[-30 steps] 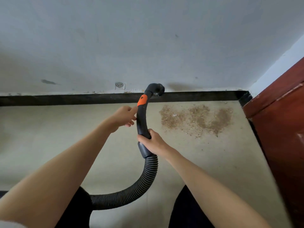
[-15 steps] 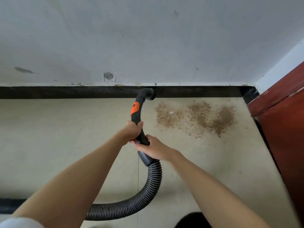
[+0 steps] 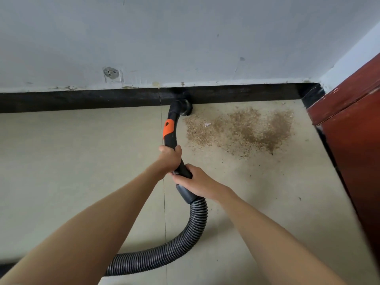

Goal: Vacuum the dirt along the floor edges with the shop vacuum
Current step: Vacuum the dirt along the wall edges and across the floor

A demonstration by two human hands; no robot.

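Both hands wrap the vacuum wand: left hand farther up, right hand nearer, by the ribbed hose. The nozzle sits at the black baseboard, just left of the sawdust patch, which looks wholly unvacuumed.

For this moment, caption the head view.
Both hands grip the vacuum nozzle at the baseboard beside dirt.

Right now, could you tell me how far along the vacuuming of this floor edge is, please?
Barely begun. In hand: the left hand and right hand grip the vacuum wand, its nozzle at the black baseboard, just left of the dirt patch. Left: the whole patch toward the corner looks untouched.
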